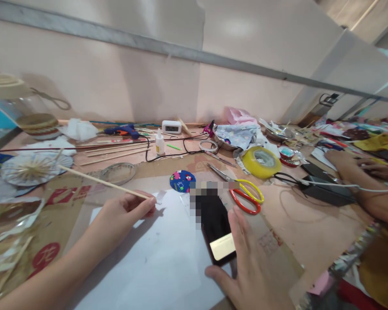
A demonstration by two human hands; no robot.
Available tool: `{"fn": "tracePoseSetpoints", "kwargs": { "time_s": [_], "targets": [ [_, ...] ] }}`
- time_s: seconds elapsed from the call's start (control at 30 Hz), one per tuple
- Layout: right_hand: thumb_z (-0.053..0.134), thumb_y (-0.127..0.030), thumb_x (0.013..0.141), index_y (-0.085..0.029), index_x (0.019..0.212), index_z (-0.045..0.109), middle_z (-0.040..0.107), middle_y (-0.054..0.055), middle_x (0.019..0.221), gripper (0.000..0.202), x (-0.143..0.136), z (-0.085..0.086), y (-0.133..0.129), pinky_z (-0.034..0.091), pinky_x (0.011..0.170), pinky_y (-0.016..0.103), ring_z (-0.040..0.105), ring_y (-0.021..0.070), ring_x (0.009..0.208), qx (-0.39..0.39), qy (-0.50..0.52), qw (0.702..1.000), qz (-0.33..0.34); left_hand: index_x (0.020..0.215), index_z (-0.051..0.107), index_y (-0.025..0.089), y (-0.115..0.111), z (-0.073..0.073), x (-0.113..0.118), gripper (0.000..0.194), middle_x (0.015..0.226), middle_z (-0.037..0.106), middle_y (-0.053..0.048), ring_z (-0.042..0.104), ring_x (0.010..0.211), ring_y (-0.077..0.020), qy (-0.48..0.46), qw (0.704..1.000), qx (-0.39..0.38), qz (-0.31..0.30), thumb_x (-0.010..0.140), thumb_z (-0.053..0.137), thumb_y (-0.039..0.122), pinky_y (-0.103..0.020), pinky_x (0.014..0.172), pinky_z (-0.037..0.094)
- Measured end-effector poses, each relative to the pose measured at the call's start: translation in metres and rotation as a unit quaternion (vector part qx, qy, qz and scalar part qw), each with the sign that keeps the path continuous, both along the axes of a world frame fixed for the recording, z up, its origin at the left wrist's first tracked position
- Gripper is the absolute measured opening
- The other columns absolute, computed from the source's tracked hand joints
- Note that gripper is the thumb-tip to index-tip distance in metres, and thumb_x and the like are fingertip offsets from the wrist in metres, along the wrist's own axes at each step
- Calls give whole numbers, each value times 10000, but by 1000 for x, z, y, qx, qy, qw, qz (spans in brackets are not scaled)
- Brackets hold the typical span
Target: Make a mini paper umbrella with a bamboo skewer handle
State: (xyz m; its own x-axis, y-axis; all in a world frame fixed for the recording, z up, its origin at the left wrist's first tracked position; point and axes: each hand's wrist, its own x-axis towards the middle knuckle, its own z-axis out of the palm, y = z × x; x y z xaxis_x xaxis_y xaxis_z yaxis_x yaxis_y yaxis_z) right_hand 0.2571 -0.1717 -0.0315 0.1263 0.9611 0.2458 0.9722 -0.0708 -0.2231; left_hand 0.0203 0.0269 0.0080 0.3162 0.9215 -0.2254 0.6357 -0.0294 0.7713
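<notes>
- One wooden stick (pixel 106 182), pinched in our left fingers (pixel 145 208), could snap if squeezed hard.
- Our right fingers (pixel 238 230), spread wide, could push the phone (pixel 216 217) into the scissors (pixel 230 178).

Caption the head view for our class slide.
Left hand holding a thin stick, right hand at a phone near scissors.

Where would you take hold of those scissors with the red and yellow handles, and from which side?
I'd take the scissors by the red loop and yellow loop, probably with the right hand, coming from the near right. They lie with both loops toward that side, while the pointed blades face away to the far left.
</notes>
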Motion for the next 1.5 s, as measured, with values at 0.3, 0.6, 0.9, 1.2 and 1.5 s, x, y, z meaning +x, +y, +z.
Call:
{"fn": "tracePoseSetpoints", "kwargs": {
  "time_s": [0.3,0.6,0.9,1.2,1.5],
  "targets": [
    [510,-319,947,-235,1598,-48,264,179,1610,861,2,8,2,502,1005,558,390,385,1419,13,-2,999,-47,656,723,214,-1,0,1,510,775,755,-58,645,688,-225,5,1000,6,-1,742,557,689,-316,631,477],
    [634,-409,865,-192,1592,-71,558,206,1383,1035,10,19,12,535,900,574,588,402,1193,-39,-22,996,-77,704,735,223,-1,2,4,481,767,760,-50,669,707,-227,2,1000,-11,5,721,572,675,-308,656,493],
    [633,-286,769,-241,1597,19,488,181,1431,1031,9,29,18,522,926,527,510,397,1296,-58,44,990,-117,715,741,229,0,0,3,509,755,759,-54,665,700,-241,2,1000,-1,3,730,567,708,-325,649,487],
    [621,-287,793,-233,1595,13,538,164,1227,1008,20,26,11,527,882,521,578,380,1135,-24,23,993,-111,717,745,224,1,-3,2,543,778,760,-67,655,691,-239,7,1000,4,1,726,558,734,-322,610,477],
    [641,-355,819,-207,1585,27,513,168,1230,992,77,16,-2,512,892,531,545,383,1147,-20,25,988,-154,709,742,241,3,-2,-1,542,777,762,-67,658,714,-261,28,999,21,-15,744,525,737,-341,635,472]
  ]
}}
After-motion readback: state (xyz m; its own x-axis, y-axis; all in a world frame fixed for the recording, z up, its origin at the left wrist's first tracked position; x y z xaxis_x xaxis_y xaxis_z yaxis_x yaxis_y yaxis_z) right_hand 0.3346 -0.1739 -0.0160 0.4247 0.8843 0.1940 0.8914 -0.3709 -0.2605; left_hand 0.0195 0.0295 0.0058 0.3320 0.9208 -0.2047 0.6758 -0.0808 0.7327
